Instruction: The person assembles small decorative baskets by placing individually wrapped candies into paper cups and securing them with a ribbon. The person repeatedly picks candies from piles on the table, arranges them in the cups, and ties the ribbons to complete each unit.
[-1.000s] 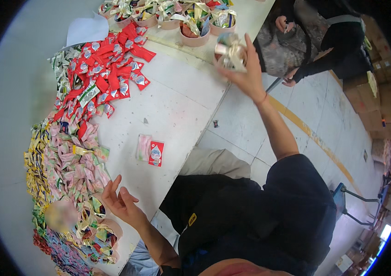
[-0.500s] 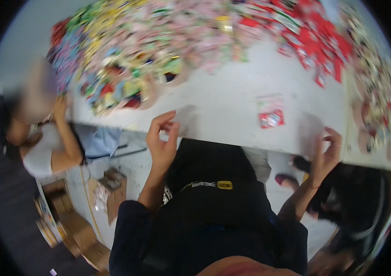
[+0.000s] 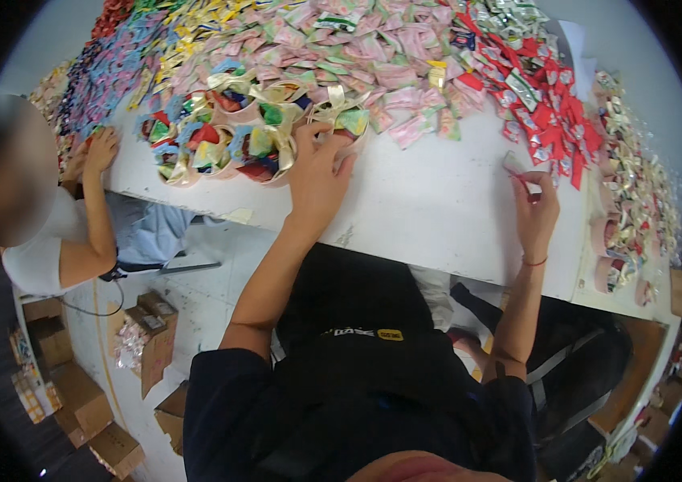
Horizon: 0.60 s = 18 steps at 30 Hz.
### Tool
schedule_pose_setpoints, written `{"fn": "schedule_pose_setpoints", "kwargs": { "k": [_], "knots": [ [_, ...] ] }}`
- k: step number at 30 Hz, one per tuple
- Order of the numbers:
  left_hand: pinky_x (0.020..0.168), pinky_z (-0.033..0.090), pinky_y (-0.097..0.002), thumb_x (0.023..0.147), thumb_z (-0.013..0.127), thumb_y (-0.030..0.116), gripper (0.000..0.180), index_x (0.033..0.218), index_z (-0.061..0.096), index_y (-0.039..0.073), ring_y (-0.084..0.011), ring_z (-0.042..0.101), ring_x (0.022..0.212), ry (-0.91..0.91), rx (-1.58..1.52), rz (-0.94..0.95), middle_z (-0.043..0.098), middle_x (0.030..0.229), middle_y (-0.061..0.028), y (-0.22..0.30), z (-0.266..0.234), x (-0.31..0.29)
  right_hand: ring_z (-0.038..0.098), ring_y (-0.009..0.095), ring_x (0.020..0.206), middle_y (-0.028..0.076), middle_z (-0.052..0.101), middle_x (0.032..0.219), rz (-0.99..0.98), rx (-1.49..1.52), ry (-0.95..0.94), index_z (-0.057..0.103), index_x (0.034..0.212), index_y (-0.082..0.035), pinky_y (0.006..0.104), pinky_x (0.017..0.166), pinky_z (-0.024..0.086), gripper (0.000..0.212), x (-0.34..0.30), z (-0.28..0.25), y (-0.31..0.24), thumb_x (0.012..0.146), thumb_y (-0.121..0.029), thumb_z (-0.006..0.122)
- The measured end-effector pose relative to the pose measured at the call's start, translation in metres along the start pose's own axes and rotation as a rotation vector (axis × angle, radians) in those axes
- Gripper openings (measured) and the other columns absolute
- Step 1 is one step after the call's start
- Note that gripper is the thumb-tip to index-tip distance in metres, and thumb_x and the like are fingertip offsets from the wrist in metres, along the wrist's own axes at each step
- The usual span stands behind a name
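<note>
The left hand (image 3: pixel 318 173) is half-curled at the side of a round pink tub (image 3: pixel 362 143) on the table (image 3: pixel 429 205); whether its fingers have closed on the wall is hard to tell. That tub holds a green packet and cream ribbon. Beside it, more pink tubs (image 3: pixel 232 118) brim with mixed packets. The right hand (image 3: pixel 537 210) pinches a small pale packet (image 3: pixel 513 163) near the red packets (image 3: pixel 545 108), its lower part hidden by fingers. On the floor, an open carton (image 3: pixel 158 353) contains shiny wrapped pieces.
</note>
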State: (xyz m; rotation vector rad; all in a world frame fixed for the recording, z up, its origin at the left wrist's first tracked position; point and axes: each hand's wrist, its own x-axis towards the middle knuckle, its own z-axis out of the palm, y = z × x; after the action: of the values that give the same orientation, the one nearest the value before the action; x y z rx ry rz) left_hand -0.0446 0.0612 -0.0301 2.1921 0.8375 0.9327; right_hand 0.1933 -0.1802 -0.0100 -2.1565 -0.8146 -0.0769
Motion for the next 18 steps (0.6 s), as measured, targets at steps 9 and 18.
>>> {"fn": "schedule_pose_setpoints", "kwargs": {
  "k": [9,18],
  "knots": [
    [0.061,0.052,-0.0286,0.079,0.076,0.001,0.016,0.092,0.069,0.007,-0.0188,0.064,0.075,-0.218,-0.199,0.202,0.057,0.106,-0.0088,0.031,-0.019,-0.059,0.063,0.025,0.098,0.010,0.069,0.102,-0.354,-0.283,0.082,0.066,0.111,-0.004,0.0349,0.085,0.048,0.025,0.001,0.026,0.003,0.087,-0.007,0.070],
    [0.080,0.050,-0.0330,0.078,0.078,0.008,0.032,0.106,0.063,0.002,-0.0249,0.059,0.095,-0.093,-0.193,0.030,0.061,0.109,-0.0134,0.014,-0.025,-0.062,0.061,0.026,0.099,0.012,0.066,0.107,-0.409,0.236,-0.315,0.070,0.109,-0.006,0.0350,0.087,0.048,0.030,-0.036,0.036,-0.084,0.080,-0.008,0.076]
  ]
}}
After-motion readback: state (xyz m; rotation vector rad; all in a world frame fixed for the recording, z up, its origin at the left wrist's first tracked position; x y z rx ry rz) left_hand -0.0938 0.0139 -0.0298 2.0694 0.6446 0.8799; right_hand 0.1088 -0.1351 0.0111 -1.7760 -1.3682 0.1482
